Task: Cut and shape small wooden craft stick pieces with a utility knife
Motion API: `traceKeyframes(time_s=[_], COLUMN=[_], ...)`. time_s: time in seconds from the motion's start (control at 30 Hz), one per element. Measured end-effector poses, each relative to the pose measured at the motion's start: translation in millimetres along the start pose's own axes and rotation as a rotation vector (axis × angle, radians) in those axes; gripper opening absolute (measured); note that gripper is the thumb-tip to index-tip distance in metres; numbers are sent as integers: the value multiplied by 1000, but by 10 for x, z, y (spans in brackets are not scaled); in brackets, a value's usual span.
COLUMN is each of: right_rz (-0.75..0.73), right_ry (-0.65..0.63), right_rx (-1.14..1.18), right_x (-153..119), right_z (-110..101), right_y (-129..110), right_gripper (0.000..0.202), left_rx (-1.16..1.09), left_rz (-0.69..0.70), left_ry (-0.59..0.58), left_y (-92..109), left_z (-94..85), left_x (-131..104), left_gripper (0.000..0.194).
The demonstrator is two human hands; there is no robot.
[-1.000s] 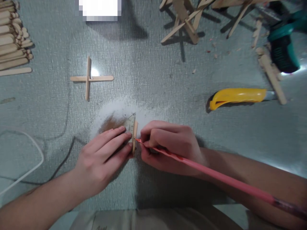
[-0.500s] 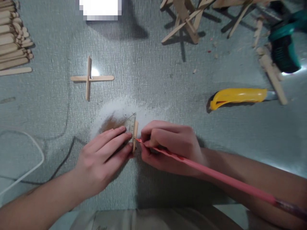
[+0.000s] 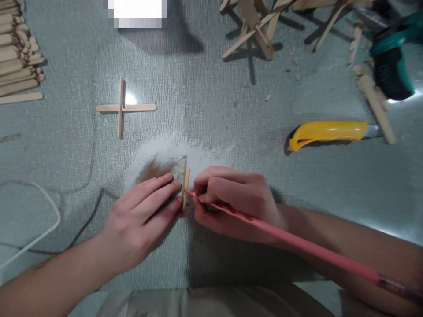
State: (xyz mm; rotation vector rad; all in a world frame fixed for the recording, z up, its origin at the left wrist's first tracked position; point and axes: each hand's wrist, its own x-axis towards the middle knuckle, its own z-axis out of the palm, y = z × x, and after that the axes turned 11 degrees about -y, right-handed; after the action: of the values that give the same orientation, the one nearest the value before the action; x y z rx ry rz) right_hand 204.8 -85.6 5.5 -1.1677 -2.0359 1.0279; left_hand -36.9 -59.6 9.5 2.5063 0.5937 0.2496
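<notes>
The left hand (image 3: 142, 220) is clamped down on a clear set square (image 3: 180, 167) against the desk (image 3: 205, 101), while the right hand (image 3: 234, 202), just apart from it, pinches a red pencil (image 3: 297, 237) near its tip. Between the hands, a wooden stick (image 3: 187, 176) lies along the set square's straight edge, with the tip at its side. For a true mark, the left fingers should press evenly so neither piece slips, and the pencil should move lightly.

Wooden sticks (image 3: 9, 53) (a whole pile) and a yellow knife (image 3: 330, 130) mark a craft worktable (image 3: 205, 105).
</notes>
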Motion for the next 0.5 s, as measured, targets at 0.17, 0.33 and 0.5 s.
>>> traceKeyframes(time_s=[0.17, 0.33, 0.5], right_rz=[6, 9, 6], right_ry=[0, 1, 11], right_rx=[-1, -5, -18], right_x=[13, 3, -8], right_z=[6, 3, -9], right_y=[4, 1, -15], right_gripper=[29, 30, 31], left_rx=[-5, 2, 2], left_rz=[3, 0, 3], left_ry=[14, 13, 17], left_y=[1, 0, 6], left_z=[12, 7, -6], left_x=[1, 19, 15], left_gripper=[31, 31, 30])
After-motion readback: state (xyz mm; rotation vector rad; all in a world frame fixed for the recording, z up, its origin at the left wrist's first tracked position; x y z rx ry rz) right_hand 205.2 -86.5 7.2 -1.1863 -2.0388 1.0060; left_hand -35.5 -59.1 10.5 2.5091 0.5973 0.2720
